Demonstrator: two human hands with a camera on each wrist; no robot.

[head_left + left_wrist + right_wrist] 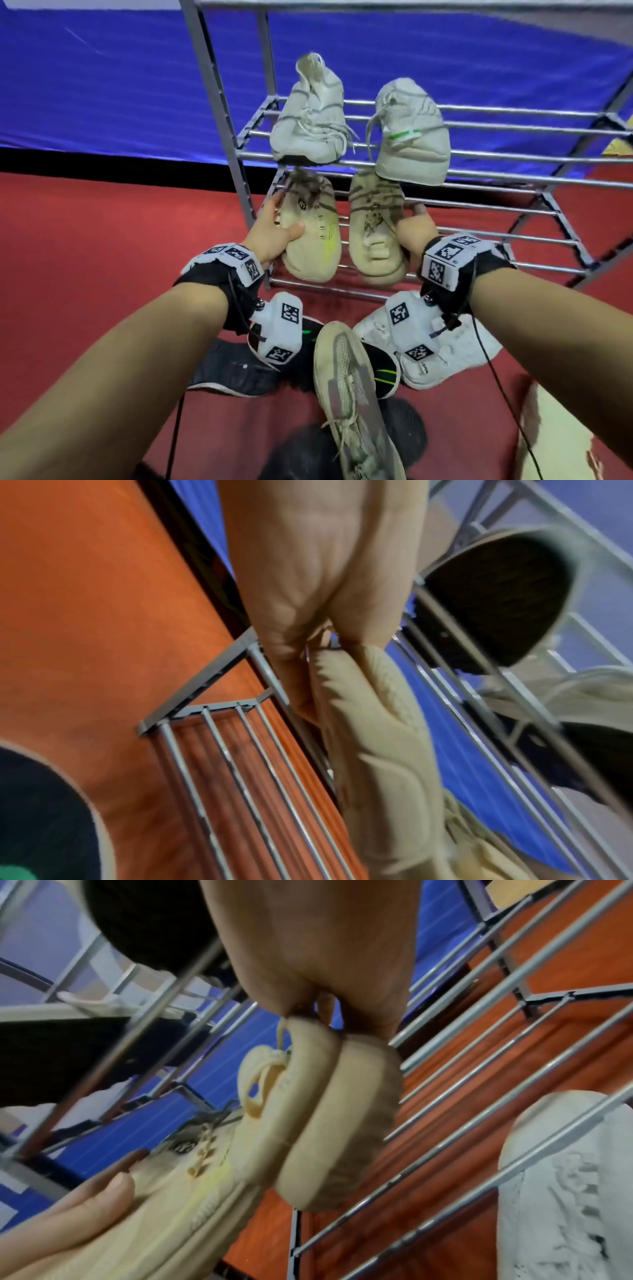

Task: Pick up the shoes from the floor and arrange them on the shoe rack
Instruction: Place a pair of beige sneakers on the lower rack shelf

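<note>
Observed: two beige knit sneakers lie side by side on the lower tier of the grey metal-rod shoe rack (pixel 513 236), toes pointing away from the person toward the back rods, heels at the front edge. The long axis of each shoe runs across the rods, straight out from the wrist behind it.

The left hand (pixel 270 233) grasps the left beige knit sneaker (pixel 313 233) from its outer side, thumb curled over the upper, fingers round the sole edge. The right hand (pixel 416 229) holds the heel of the right beige knit sneaker (pixel 375 229); the right wrist view shows fingers pinching the heel collar. Each hand is nearest its own shoe; neither grasp is released.

Both forearms reach forward and slightly down, roughly parallel.

On the tier above rest two pale grey-white laced sneakers (pixel 310 120). On the red carpeted floor (pixel 102 240) below the wrists lie a long off-white mesh trainer (pixel 346 373), a white knit sneaker (pixel 455 356) and a black shoe with green stripes (pixel 380 368).

Judgement: the pair appears seated; letting go should follow.
</note>
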